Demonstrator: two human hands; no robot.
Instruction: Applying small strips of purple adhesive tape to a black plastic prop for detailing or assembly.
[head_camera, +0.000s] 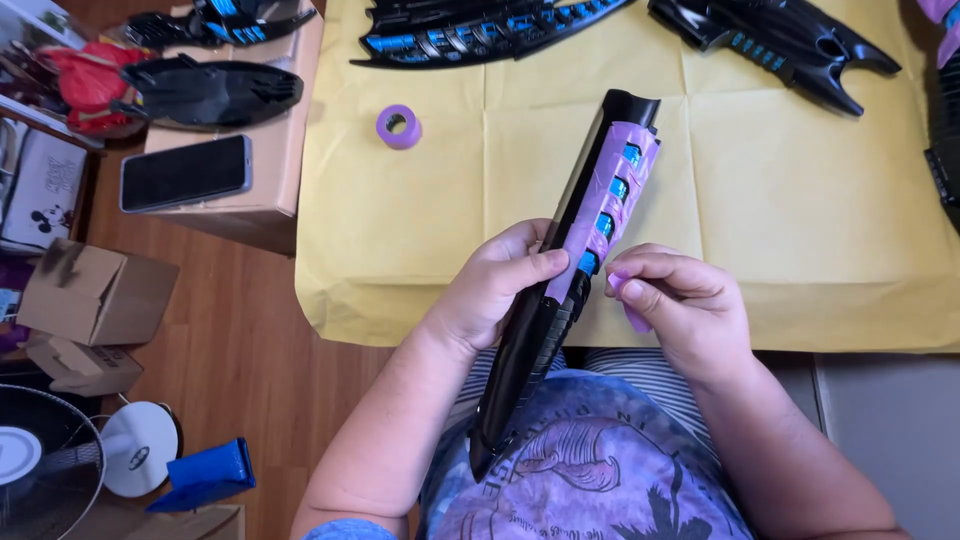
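Observation:
A long black plastic part (540, 330) with blue insets slants from my lap up over the yellow paper (800, 220). Purple tape (610, 185) covers its upper half, leaving the blue insets showing. My left hand (495, 285) grips the part at its middle, thumb on the tape's lower end. My right hand (675, 300) pinches a small piece of purple tape (636, 318) right beside the part's edge. A roll of purple tape (398, 126) lies on the paper, up and left of my hands.
More black parts with blue insets (480, 30) (780, 40) lie along the paper's far edge. On the cardboard box (270, 170) at left rest a phone (186, 172) and another black part (212, 92). Small boxes (95, 295), a fan (40, 465) and a blue object (205, 475) sit on the wooden floor.

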